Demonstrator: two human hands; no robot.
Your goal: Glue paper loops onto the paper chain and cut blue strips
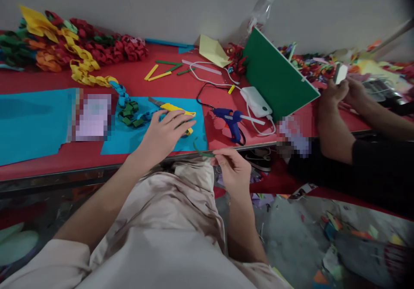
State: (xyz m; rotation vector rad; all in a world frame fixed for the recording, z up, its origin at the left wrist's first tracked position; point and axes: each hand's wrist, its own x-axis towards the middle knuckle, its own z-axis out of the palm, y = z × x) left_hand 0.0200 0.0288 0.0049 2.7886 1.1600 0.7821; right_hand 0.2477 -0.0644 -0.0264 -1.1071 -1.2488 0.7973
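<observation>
My right hand is closed in a pinch on one end of a thin green paper strip, whose free end curls up in front of the table edge. My left hand reaches over a blue paper sheet, fingers stretched out beside a yellow utility knife with its blade out. A paper chain of green and blue links runs under or behind that hand; its end there is partly hidden. Right of the sheet lies a blue glue gun with a glue stick in its back.
A white power bank with cable lies before a tilted green board. Yellow and green strips lie farther back. Colourful chains are heaped along the wall. At right, another person's hands hold a white object.
</observation>
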